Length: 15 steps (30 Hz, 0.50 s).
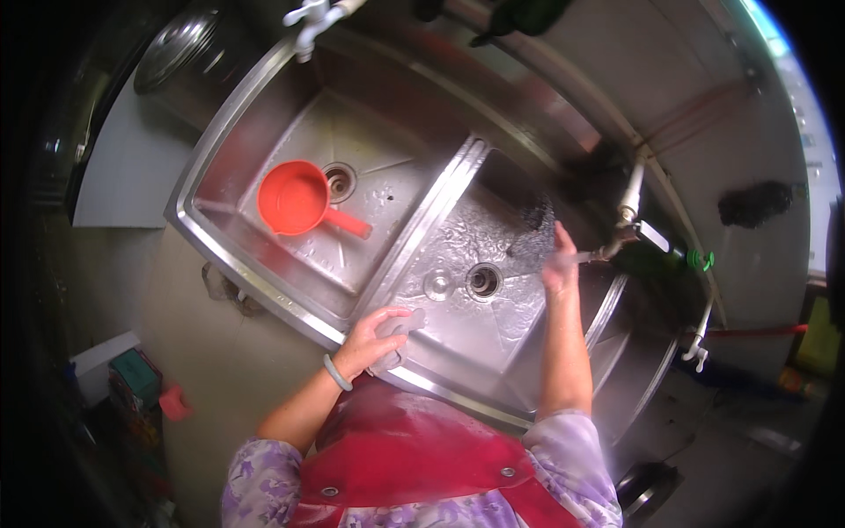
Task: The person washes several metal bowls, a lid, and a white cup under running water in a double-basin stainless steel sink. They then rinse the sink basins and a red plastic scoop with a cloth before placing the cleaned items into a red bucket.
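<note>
My left hand is closed around a grey cloth at the front rim of a stainless steel sink. Water runs from a tap onto my right hand, whose fingers point to the back of the same basin; nothing is plainly held in it. Water spreads over the basin floor around the drain, with a small round clear thing to its left. In the left basin lies a red plastic dipper, its handle pointing right, beside another drain.
A steel divider separates the basins, and a further basin lies to the right. White taps hang at the upper left and far right. A green bottle is behind the running tap. A lidded metal pot stands upper left.
</note>
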Each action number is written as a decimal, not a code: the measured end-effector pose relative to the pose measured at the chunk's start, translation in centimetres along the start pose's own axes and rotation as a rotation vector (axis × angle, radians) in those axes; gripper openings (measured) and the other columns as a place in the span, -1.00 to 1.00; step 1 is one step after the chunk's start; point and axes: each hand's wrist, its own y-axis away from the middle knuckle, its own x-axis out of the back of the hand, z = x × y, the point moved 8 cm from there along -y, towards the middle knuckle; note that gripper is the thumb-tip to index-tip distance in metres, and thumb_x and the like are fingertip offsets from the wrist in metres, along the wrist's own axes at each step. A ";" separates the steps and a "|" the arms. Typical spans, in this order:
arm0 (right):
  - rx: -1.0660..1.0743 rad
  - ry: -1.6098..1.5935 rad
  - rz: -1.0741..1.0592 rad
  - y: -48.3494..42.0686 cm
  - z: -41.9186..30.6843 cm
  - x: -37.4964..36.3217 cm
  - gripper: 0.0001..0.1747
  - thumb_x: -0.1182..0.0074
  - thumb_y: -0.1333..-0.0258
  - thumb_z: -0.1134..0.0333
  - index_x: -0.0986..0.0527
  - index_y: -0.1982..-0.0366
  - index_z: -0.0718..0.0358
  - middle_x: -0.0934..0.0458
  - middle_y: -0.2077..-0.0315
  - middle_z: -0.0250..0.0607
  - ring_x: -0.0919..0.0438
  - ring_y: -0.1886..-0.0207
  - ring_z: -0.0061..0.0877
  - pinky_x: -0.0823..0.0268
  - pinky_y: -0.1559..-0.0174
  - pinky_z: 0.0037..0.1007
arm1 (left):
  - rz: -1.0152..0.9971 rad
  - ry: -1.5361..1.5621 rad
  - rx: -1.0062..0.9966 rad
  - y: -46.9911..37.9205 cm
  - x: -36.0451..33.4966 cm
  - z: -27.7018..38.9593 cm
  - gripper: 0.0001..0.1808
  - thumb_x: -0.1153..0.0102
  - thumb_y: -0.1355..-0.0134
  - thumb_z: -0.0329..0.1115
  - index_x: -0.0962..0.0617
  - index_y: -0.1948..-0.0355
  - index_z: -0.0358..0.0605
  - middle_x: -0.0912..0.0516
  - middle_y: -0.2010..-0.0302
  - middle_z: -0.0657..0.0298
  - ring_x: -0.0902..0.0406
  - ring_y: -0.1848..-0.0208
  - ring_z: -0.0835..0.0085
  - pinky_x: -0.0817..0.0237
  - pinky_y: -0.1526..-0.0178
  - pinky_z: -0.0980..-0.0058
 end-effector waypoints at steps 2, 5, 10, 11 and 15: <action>-0.052 0.149 -0.001 2.6 0.4 -4.0 -0.72 -0.10 -0.25 0.09 -0.57 0.24 0.15 -0.62 0.38 -0.29 -0.57 0.43 -0.50 -0.44 0.41 -0.45 | 0.035 0.114 0.043 -1.1 -2.7 0.8 -0.53 -0.21 -0.15 -0.55 -0.49 -0.12 -0.22 -0.52 -0.10 0.26 -0.44 -0.15 0.51 -0.24 -0.22 0.51; -0.116 0.478 -0.021 5.8 -0.4 -5.7 -0.50 0.01 -0.32 -0.05 -0.53 0.00 0.21 -0.61 0.31 -0.33 -0.48 0.47 -0.66 -0.38 0.50 -0.62 | 0.092 0.024 -0.071 -5.7 -6.1 1.8 -0.54 -0.19 -0.17 -0.54 -0.49 -0.13 -0.22 -0.52 -0.09 0.26 -0.44 -0.13 0.51 -0.26 -0.20 0.51; -0.016 0.378 -0.294 6.2 0.7 -0.8 -0.42 -0.13 -0.23 0.12 -0.41 -0.21 0.25 -0.54 -0.02 -0.25 -0.47 -0.05 -0.51 -0.25 -0.15 -0.44 | 0.076 0.008 0.025 -13.7 -11.6 1.6 -0.52 -0.20 -0.18 -0.54 -0.48 -0.15 -0.20 -0.55 -0.05 0.20 -0.49 -0.07 0.48 -0.35 -0.09 0.52; -0.049 0.462 -0.284 7.3 0.3 -1.2 -0.49 -0.15 -0.22 0.23 -0.45 -0.18 0.23 -0.51 -0.12 -0.23 -0.38 -0.24 -0.48 -0.07 -0.34 -0.38 | 0.085 -0.001 0.026 -14.9 -12.5 1.9 -0.52 -0.20 -0.18 -0.54 -0.47 -0.16 -0.19 -0.56 -0.04 0.19 -0.50 -0.04 0.48 -0.37 -0.07 0.52; 0.112 0.301 0.117 8.3 -2.3 2.1 -0.42 -0.18 -0.15 0.33 -0.39 -0.23 0.24 -0.61 0.09 -0.26 -0.53 0.07 -0.57 -0.28 -0.11 -0.49 | 0.088 -0.100 0.008 -18.2 -14.5 2.9 -0.51 -0.19 -0.17 -0.57 -0.46 -0.16 -0.18 -0.59 0.04 0.13 -0.57 0.08 0.43 -0.46 0.08 0.50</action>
